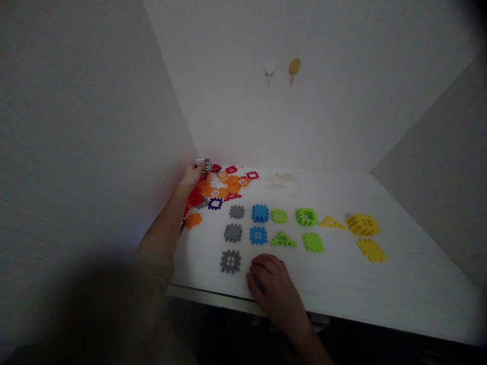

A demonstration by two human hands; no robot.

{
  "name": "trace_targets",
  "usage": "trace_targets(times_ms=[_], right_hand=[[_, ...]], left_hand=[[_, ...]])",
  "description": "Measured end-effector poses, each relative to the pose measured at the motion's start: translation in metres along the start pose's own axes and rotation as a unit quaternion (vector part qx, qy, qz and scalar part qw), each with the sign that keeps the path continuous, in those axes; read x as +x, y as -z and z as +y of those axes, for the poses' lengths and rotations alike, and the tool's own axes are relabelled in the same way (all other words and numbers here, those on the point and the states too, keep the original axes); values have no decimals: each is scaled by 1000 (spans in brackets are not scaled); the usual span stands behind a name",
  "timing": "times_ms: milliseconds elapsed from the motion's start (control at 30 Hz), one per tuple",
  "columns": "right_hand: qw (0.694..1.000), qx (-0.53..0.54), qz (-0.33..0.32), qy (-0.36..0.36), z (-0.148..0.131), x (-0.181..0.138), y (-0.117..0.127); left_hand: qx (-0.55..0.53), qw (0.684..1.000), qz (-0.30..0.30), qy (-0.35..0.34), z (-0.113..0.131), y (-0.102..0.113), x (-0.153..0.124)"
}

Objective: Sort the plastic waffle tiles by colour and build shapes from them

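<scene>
My left hand [192, 176] reaches to the back left corner, its fingers closed around a small grey building tile [208, 163] and a white lattice piece [200, 162]. Below and beside it spreads a loose pile of orange tiles [233, 187] and red tiles [196, 197]. Near the table's front edge rests my right hand [274, 286], loosely curled with the thumb apart from the fingers; nothing shows in it. Just left of it lies a grey window tile [230, 261]. Two plain grey tiles [233, 232] lie in a column behind that one.
Blue tiles [260, 213], green tiles [306, 217] and yellow tiles [363, 224] lie sorted by colour across the white table [342, 284], some stacked. A purple frame [215, 204] lies beside the pile. Walls enclose the back and sides; two hooks [294, 66] hang behind.
</scene>
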State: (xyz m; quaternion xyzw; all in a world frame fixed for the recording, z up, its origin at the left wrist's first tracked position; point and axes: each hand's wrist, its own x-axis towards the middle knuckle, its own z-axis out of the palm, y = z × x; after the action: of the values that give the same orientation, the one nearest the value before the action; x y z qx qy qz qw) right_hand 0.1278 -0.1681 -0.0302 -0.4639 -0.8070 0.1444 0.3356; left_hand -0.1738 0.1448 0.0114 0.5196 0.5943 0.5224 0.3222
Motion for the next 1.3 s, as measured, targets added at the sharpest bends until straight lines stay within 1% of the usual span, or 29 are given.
trace_targets(times_ms=[100,200,333,433,567,633,667,733,767,833,867,933,1033,1133,1200,1233,1300], right_hand=[[1000,-6,13,12,0,0,1],[1000,-2,13,14,0,2,1],[1000,18,7,2,0,2,1],[999,53,6,-4,1,1,3],[992,125,27,-18,-3,10,18],[988,144,46,-8,-9,24,32],[987,149,56,-4,-12,33,39],[986,152,61,3,-19,54,53],[987,149,61,17,-22,65,59],[986,145,62,55,-26,85,68],[985,144,56,75,-27,93,71],[981,149,41,119,-26,103,73],[973,162,19,162,-21,105,71],[972,162,37,164,-17,100,68],[974,157,64,152,-15,95,67],[975,152,77,143,-14,93,68],[978,138,108,114,-11,88,70]], left_hand=[[-97,995,13,-14,1,7,-8],[-173,985,18,-6,-1,14,-15],[-203,979,7,3,-3,18,-29],[-210,978,-3,1,5,15,-48],[-241,969,-53,-21,31,2,-94],[-266,960,-83,-30,44,-7,-124],[-280,953,-109,-26,49,-12,-140],[-318,935,-160,2,56,-22,-172],[-329,924,-191,24,58,-27,-187],[-354,904,-233,49,59,-36,-215],[-368,892,-256,66,59,-40,-226],[-400,869,-278,91,59,-47,-243],[-439,843,-289,115,62,-52,-257],[-447,830,-313,118,66,-52,-262],[-441,834,-310,118,68,-48,-262],[-434,841,-300,120,68,-45,-261],[-399,869,-269,117,66,-37,-254]])
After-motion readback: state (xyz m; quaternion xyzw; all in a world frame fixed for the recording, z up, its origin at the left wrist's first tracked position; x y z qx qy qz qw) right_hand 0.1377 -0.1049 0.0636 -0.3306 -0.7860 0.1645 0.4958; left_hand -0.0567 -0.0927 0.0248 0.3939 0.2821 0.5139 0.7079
